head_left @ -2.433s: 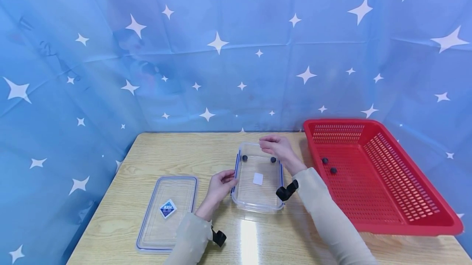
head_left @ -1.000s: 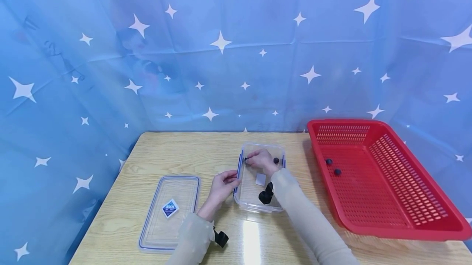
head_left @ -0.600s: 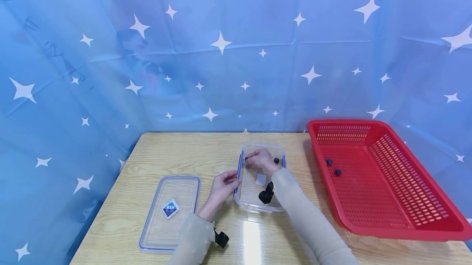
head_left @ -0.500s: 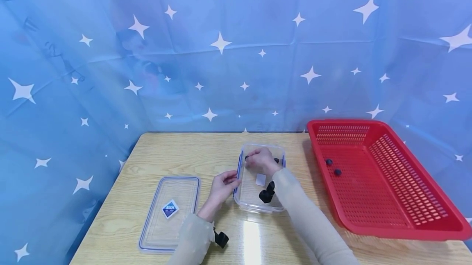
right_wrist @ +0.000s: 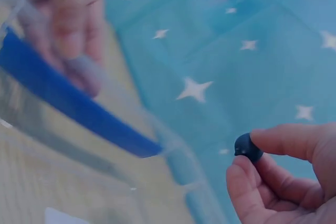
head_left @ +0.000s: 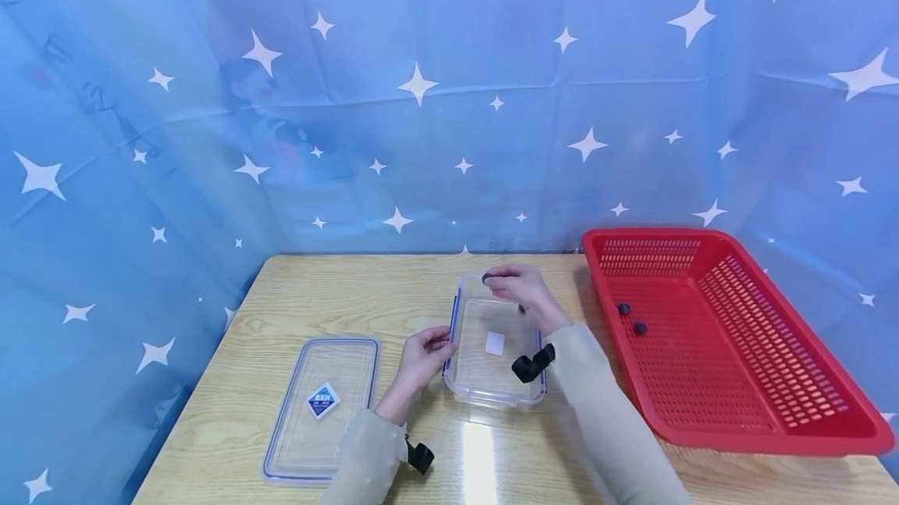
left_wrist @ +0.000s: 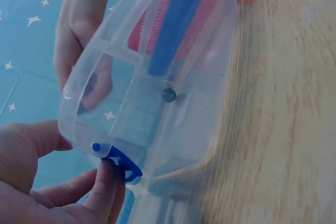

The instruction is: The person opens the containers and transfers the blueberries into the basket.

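A clear plastic container [head_left: 492, 368] stands mid-table on a wooden table [head_left: 365, 294]. My left hand [head_left: 441, 343] holds its left rim, fingers [left_wrist: 105, 182] on the blue clip [left_wrist: 123, 162]. My right hand [head_left: 500, 280] hovers above the container's far rim and pinches a small dark ball [head_left: 486, 278] between thumb and forefinger; the ball [right_wrist: 248, 148] shows plainly in the right wrist view. A second dark ball [left_wrist: 168, 95] lies inside the container, mostly hidden behind my right hand in the head view.
The container's clear lid [head_left: 319, 403] lies flat at the front left. A red slotted basket [head_left: 737, 364] fills the right side, with two dark balls [head_left: 623, 308] on its floor. A blue star-patterned cloth [head_left: 421, 99] walls the table.
My right hand has risen out of the container's far left corner with a dark ball pinched in it. The left hand has stayed on the rim.
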`<state>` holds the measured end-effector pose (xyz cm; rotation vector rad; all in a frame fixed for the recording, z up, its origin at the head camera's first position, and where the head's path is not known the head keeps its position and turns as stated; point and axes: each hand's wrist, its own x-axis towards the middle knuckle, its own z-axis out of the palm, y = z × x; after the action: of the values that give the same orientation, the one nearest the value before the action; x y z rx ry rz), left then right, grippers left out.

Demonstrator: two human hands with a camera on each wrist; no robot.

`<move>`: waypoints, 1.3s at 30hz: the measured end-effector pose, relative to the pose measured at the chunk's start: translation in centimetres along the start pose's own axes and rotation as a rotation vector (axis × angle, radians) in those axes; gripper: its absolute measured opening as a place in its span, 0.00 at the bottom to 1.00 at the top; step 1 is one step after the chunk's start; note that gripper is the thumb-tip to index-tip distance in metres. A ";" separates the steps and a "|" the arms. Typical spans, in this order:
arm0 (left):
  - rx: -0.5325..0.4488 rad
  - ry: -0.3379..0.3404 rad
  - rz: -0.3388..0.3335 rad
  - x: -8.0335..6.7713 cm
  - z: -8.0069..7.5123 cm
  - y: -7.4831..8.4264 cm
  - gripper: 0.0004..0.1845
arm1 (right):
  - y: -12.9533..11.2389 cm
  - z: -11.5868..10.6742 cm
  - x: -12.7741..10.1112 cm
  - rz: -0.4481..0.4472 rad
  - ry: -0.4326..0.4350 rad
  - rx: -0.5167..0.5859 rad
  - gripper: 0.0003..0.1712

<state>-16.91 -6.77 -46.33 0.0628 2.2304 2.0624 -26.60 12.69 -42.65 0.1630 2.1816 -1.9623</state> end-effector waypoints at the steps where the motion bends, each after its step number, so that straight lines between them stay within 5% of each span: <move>1: 0.000 -0.001 -0.001 0.0 0.0 0.0 0.18 | -0.2 -0.4 -0.3 -0.010 0.003 0.020 0.21; 12: 0.006 0.000 -0.012 -0.1 0.0 0.2 0.19 | -2.5 -5.7 -4.2 -0.153 0.085 0.016 0.25; 21: -0.009 0.009 -0.010 1.4 -0.1 -2.8 0.19 | -3.2 -11.0 -7.6 -0.190 0.207 -0.095 0.25; 29: 0.012 0.019 -0.002 1.5 -0.1 -3.0 0.19 | -1.6 -16.2 -9.3 -0.284 0.157 0.117 0.09; 39: 0.018 0.006 -0.011 -0.1 0.1 0.3 0.19 | 0.7 -21.2 -10.7 -0.322 0.110 0.267 0.11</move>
<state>-16.78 -6.67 -46.05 0.0459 2.2474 2.0403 -17.66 34.39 -38.84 -0.0474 2.1088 -2.4737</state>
